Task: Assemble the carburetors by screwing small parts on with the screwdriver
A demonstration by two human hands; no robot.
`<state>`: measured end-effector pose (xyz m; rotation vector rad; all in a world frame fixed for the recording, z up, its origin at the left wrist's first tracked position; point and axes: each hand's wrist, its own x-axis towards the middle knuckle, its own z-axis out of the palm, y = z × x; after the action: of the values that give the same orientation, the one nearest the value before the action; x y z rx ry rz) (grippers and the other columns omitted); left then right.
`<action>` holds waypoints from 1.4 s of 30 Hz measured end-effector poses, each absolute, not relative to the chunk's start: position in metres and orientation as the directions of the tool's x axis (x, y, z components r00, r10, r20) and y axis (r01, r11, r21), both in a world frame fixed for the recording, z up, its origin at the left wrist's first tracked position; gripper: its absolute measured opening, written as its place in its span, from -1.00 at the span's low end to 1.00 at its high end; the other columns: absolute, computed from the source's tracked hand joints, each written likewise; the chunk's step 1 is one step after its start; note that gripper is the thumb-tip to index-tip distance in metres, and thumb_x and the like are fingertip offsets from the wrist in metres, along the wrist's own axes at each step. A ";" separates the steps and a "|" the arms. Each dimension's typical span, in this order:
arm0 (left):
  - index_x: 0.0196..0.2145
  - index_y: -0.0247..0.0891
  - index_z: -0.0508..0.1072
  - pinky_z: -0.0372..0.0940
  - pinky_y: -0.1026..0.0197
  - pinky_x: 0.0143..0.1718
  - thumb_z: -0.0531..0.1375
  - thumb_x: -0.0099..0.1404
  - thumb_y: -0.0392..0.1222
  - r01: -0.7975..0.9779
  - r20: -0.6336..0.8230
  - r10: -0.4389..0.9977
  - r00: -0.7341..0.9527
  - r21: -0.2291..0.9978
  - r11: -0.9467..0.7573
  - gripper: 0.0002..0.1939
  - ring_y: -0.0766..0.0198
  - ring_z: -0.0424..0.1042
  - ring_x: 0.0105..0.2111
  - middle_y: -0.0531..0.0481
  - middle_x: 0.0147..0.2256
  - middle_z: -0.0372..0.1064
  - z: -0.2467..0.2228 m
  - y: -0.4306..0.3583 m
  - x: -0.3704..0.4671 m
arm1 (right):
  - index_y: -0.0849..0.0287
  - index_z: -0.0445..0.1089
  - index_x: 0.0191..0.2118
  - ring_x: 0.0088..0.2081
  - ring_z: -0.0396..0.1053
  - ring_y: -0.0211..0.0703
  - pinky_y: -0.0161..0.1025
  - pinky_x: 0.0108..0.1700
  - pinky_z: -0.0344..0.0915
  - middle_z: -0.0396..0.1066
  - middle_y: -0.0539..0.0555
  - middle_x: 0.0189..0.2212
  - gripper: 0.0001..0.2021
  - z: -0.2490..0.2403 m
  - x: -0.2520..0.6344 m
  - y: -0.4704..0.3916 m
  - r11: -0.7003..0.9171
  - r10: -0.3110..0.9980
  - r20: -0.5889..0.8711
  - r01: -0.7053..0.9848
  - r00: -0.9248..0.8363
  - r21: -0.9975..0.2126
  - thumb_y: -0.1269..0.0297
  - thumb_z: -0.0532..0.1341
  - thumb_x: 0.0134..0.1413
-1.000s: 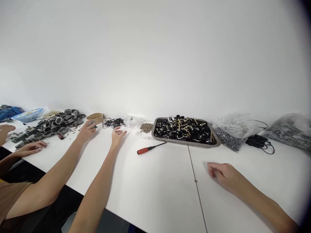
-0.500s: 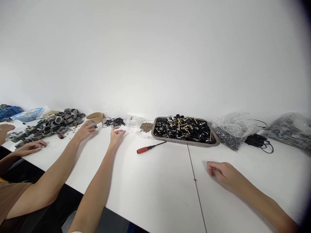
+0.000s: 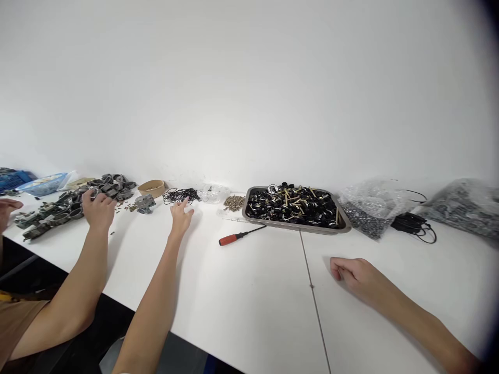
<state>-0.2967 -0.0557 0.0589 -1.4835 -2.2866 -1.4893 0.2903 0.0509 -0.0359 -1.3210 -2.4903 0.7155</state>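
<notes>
My left hand (image 3: 181,218) reaches forward over the white table, fingers spread and holding nothing that I can see. Its fingertips are at the near edge of a tangled pile of black rubber rings or cords (image 3: 181,196); whether they touch it I cannot tell. To its left stands a grey metal housing (image 3: 145,203). My right hand (image 3: 349,272) rests on the table at the right, curled into a loose fist with nothing visible in it. Between my hands lies a red-handled screwdriver (image 3: 230,239), its shaft pointing towards a metal tray (image 3: 298,228) heaped with black and brass-coloured parts.
A co-worker's hand (image 3: 99,208) is at a heap of grey housings (image 3: 74,200); another person's hand (image 3: 5,210) shows at the left edge. Along the wall are a tan bowl (image 3: 152,188), small brass pieces (image 3: 234,203), plastic bags (image 3: 366,208) and a black cord bundle (image 3: 411,224).
My left hand has shifted slightly left, its fingers now straighter. The co-worker's hand has moved left to the heap, leaving the grey housing beside the bowl. My right hand has stayed put.
</notes>
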 end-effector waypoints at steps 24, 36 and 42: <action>0.08 -0.14 0.44 0.27 0.07 -0.16 0.24 0.06 -0.24 0.726 0.391 0.752 -0.530 0.668 0.164 -0.43 0.20 0.27 -0.37 -0.09 -0.16 0.42 -0.007 -0.002 -0.250 | 0.15 0.14 -0.56 -0.56 0.01 -0.23 -0.29 -0.48 -0.05 0.13 -0.01 -0.64 -0.88 -0.025 0.285 0.045 0.452 0.834 -0.030 0.712 -0.551 -0.537 0.39 -0.04 -0.09; 0.00 -0.14 0.48 0.29 0.08 -0.20 0.22 0.02 -0.25 0.725 0.383 0.737 -0.557 0.656 0.208 -0.48 0.25 0.24 -0.45 -0.08 -0.20 0.42 -0.004 -0.009 -0.259 | 0.15 0.14 -0.57 -0.55 0.04 -0.22 -0.28 -0.47 -0.04 0.15 -0.01 -0.64 -0.87 -0.027 0.285 0.046 0.456 0.833 -0.027 0.713 -0.553 -0.533 0.41 -0.04 -0.09; -0.04 -0.16 0.47 0.28 0.13 -0.31 0.23 -0.01 -0.26 0.721 0.348 0.761 -0.547 0.658 0.217 -0.49 0.27 0.25 -0.47 -0.07 -0.21 0.40 -0.001 -0.013 -0.260 | 0.15 0.15 -0.55 -0.54 0.05 -0.22 -0.28 -0.47 -0.04 0.16 -0.01 -0.63 -0.87 -0.027 0.285 0.046 0.437 0.838 -0.056 0.729 -0.543 -0.527 0.41 -0.03 -0.06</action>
<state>-0.2601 -0.0128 -0.0011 -1.5172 -2.4891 -1.2985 0.2847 0.0461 -0.0269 -1.3712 -2.4752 0.7467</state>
